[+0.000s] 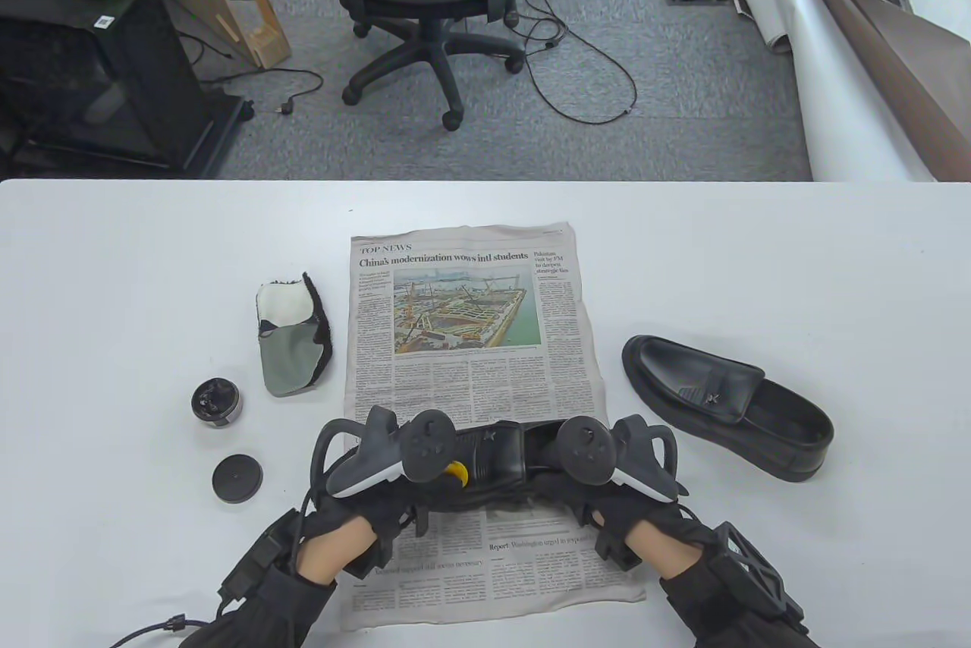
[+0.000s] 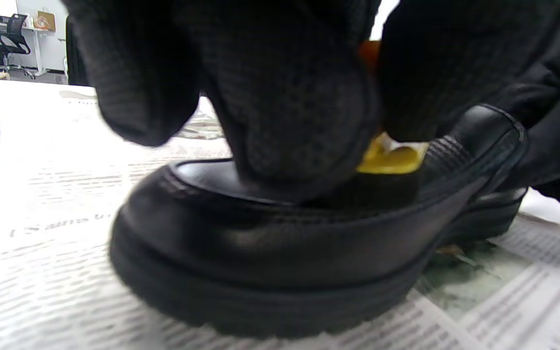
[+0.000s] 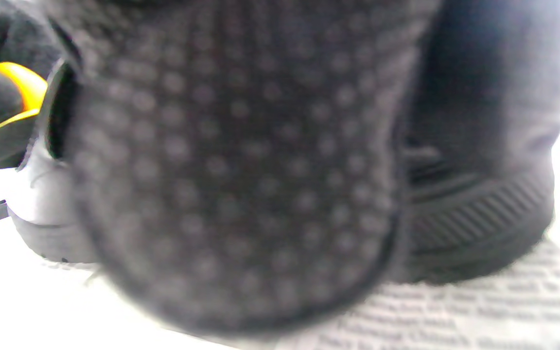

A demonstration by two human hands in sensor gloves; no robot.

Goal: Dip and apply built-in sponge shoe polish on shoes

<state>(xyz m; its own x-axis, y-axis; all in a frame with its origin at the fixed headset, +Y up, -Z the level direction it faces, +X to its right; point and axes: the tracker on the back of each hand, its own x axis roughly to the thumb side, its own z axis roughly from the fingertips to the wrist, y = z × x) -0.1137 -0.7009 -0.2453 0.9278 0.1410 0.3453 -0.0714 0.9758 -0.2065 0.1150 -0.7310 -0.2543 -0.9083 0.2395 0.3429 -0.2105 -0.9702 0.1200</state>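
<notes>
Black-gloved left hand (image 1: 372,485) pinching yellow sponge applicator (image 2: 391,158) onto black loafer (image 2: 280,248) atop newspaper (image 1: 470,344); right hand (image 1: 614,473) at heel, grip impossible to tell.

A newspaper (image 1: 478,405) lies mid-worktop (image 1: 834,261), reaching toward the near edge. One shoe (image 1: 493,454) stands on its near half, between both hands. The second shoe (image 1: 728,405) lies right of the newspaper. Left of it lie a cloth (image 1: 292,341), the open tin (image 1: 217,403) and, nearer, its lid (image 1: 237,478).
</notes>
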